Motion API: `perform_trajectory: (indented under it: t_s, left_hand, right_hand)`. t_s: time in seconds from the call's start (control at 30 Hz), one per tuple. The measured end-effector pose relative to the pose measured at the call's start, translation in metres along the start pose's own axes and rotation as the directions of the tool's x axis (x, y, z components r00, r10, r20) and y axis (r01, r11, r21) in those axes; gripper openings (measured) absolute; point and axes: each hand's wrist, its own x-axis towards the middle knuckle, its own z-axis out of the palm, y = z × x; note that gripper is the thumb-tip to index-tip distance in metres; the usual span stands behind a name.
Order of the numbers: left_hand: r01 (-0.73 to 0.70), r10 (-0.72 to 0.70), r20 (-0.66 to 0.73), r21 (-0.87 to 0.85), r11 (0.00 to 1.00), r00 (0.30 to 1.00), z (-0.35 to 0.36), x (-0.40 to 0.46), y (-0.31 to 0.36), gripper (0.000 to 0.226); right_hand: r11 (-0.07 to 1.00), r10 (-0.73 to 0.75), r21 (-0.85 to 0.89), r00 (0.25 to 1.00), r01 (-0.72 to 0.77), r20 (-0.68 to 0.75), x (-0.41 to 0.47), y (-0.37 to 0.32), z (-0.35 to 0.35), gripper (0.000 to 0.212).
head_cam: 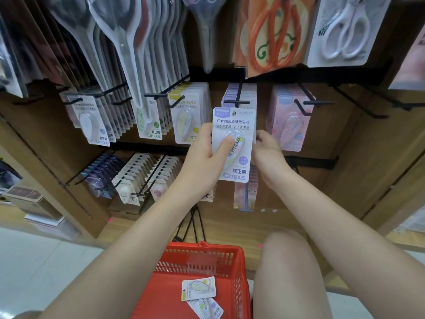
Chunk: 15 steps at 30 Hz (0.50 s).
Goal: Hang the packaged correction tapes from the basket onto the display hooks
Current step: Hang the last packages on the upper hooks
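My left hand [207,155] grips a packaged correction tape [236,125] with a purple label, thumb pressed on its clear blister. The pack stands upright just below a black display hook [236,102] that carries several purple packs. My right hand [266,150] holds the pack's right edge from behind, fingers curled round it. Down at the bottom, a red basket [239,268] on the floor holds two more correction tape packs [199,287].
Neighbouring hooks carry white, yellow [186,113] and pink correction tape packs [287,120]. Packaged scissors [342,28] hang in the row above. A lower row holds more small packs [138,176]. My knee [285,254] is right of the basket.
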Motion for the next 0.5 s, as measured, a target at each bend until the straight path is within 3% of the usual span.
perform_trajectory:
  t_s: [0.5]
  left_hand:
    - [-0.041,0.040,0.007,0.103,0.994,0.999,0.0033,0.0025,-0.0056,0.020]
  right_hand:
    - [0.999,0.020,0.038,0.999,-0.022,0.041,0.0007,-0.0004,-0.0039,0.008]
